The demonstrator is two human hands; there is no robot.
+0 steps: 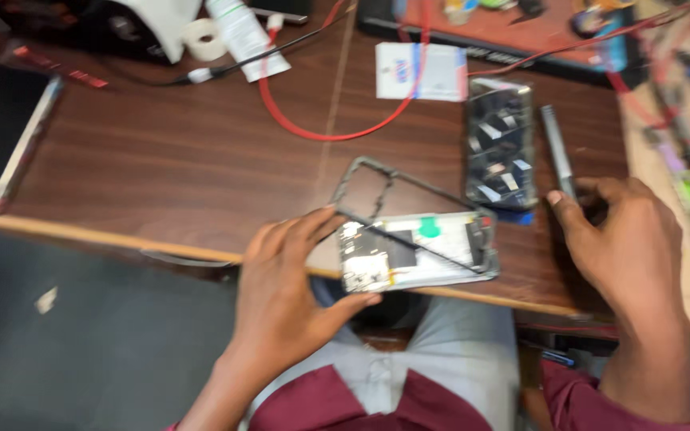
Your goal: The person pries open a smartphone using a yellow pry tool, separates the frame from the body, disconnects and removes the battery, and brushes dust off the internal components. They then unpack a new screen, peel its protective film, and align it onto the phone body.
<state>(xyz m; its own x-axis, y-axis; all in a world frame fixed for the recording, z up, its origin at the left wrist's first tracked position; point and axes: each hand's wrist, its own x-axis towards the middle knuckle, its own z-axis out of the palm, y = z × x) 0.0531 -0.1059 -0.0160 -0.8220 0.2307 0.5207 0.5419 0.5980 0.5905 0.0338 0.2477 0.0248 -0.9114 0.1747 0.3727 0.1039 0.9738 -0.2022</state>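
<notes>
Lap: my grey trousers (457, 343) and maroon sleeves (337, 399) sit closest below, under the worktop's edge.
Left grip: my left hand (285, 295) is closed on the opened phone (417, 251), thumb under its near left corner, fingers curled over the far left edge.
Opened phone: it lies flat at the near edge of the worktop (185, 160), partly overhanging toward my lap, its pale inside facing up with a dark patch and a small green spot.
Frame: a thin dark phone frame (377, 187) is tilted up from the opened phone, its far side lifted and its near side resting across the phone's inside.
Right grip: my right hand (628, 243) is closing on a grey pen-shaped tool (559, 156), thumb tip and fingers at its near end; the picture is too blurred to say if the tool is off the worktop.
Second phone: another dark phone body (501, 144), with pale strips on it, lies just beyond the opened phone and just left of the tool.
Red cable: a red cable (321, 132) loops over the worktop, well beyond my left hand.
White packet: a small white packet (421, 72) lies past the loop.
Tape roll: a white tape roll (204, 38) sits at the far left.
</notes>
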